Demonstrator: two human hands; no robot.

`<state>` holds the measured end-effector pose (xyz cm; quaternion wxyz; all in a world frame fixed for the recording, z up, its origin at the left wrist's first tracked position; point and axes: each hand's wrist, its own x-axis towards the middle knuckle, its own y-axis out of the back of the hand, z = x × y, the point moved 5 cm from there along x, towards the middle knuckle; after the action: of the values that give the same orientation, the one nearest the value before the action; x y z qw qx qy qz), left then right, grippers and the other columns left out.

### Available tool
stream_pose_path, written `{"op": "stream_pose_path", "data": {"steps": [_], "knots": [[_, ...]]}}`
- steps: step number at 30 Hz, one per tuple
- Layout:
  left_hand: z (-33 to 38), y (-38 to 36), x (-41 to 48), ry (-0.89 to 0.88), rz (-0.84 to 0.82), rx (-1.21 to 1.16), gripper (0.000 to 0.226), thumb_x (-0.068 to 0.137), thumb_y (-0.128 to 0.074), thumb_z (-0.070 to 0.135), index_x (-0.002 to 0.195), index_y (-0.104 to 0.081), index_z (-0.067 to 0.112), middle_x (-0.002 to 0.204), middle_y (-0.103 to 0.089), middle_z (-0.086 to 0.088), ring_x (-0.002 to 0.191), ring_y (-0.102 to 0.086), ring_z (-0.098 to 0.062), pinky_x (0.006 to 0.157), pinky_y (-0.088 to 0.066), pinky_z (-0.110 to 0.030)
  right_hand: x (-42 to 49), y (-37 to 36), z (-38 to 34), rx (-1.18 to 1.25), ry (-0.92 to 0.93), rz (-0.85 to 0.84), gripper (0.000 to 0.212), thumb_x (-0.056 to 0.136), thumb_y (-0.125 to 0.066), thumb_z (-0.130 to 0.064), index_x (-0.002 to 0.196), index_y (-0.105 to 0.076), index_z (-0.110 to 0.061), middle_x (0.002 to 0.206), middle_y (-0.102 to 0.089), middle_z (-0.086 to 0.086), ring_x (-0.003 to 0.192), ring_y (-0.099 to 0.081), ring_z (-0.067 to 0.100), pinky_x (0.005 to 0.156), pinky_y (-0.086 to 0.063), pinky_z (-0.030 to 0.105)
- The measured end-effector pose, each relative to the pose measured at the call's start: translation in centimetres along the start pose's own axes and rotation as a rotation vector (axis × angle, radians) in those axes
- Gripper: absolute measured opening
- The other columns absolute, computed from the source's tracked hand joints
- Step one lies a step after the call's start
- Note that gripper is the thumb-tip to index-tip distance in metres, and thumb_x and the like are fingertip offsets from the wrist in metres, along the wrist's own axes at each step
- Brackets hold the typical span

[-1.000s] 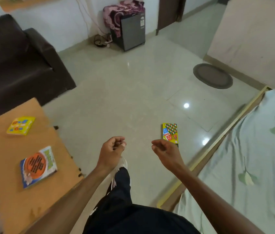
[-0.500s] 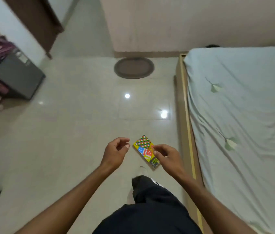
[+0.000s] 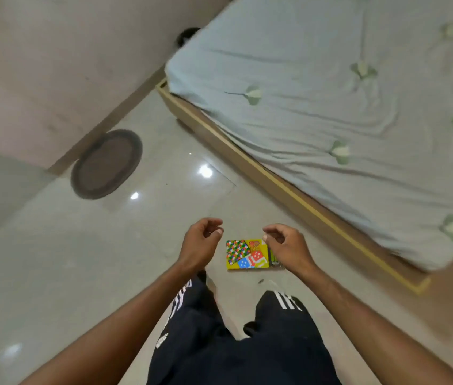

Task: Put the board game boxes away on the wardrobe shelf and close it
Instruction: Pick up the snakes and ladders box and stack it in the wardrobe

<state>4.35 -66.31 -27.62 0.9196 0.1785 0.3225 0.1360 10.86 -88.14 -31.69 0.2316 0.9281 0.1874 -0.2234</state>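
The board game box (image 3: 247, 254) lay flat on the floor (image 3: 80, 273), lower centre of the frame. Flanking it hung the left grip (image 3: 198, 245) and right grip (image 3: 286, 247) (fingers loosely curled, holding nothing).

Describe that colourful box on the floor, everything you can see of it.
The board game box is flat, rectangular and cardboard-looking, with a yellow lid printed with a multicoloured checkered board, red and blue dice and blurred lettering. It looks closed and lies face up on the shiny tiled floor, near the wooden bed frame. Only the floor seems to touch it: the right hand hovers above its right end, hiding part of it, and the left hand is off to its left.
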Motion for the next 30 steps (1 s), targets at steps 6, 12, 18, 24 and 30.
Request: {"op": "stream_pose_path", "data": {"steps": [6,12,18,24,30], "knots": [[-3.7,-3.8,10.9,-0.097,-0.466,0.404,0.022,0.091,-0.058,0.014,0.110,-0.067,0.018,0.090,-0.070,0.003,0.077,-0.064,-0.009,0.080,-0.055,-0.033,1.8,-6.2,7.9,0.215,-0.311,0.340,0.016,0.084,-0.064,-0.011,0.095,-0.071,-0.020,0.083,-0.069,-0.011,0.077,-0.065,0.005,0.072,-0.052,0.023],[-16.2,-11.8,22.6,-0.179,-0.696,0.789,0.023,0.090,-0.052,0.020,0.108,-0.066,0.025,0.099,-0.071,0.003,0.088,-0.066,-0.018,0.082,-0.056,-0.037,4.9,-16.8,23.2,0.419,-0.649,0.610,0.018,0.083,-0.064,-0.010,0.094,-0.069,-0.023,0.091,-0.071,-0.004,0.085,-0.066,0.011,0.084,-0.052,0.031],[-32.8,-22.9,32.7,-0.208,-0.796,0.998,0.030,0.080,-0.054,0.021,0.108,-0.064,0.027,0.105,-0.070,0.001,0.098,-0.065,-0.023,0.085,-0.054,-0.037,11.1,-28.8,40.8,0.524,-0.834,0.669,0.023,0.083,-0.066,-0.013,0.105,-0.068,-0.018,0.107,-0.070,0.001,0.101,-0.064,0.017,0.083,-0.044,0.023],[-43.7,-32.5,38.4,-0.289,-0.812,1.086,0.055,0.066,-0.053,0.026,0.121,-0.053,0.019,0.118,-0.057,-0.014,0.111,-0.057,-0.036,0.093,-0.050,-0.051,18.3,-35.8,53.3,0.612,-0.812,0.742,0.042,0.084,-0.066,-0.010,0.124,-0.061,-0.017,0.124,-0.064,0.002,0.107,-0.060,0.016,0.093,-0.050,0.032],[-46.4,-35.5,39.9,-0.258,-0.817,1.109,0.049,0.076,-0.052,0.014,0.125,-0.049,0.016,0.122,-0.044,-0.017,0.112,-0.048,-0.042,0.099,-0.043,-0.048,22.0,-37.3,56.0,0.513,-0.668,0.928,0.060,0.072,-0.074,-0.012,0.127,-0.057,-0.025,0.119,-0.053,0.009,0.116,-0.053,0.026,0.100,-0.047,0.042]]}}
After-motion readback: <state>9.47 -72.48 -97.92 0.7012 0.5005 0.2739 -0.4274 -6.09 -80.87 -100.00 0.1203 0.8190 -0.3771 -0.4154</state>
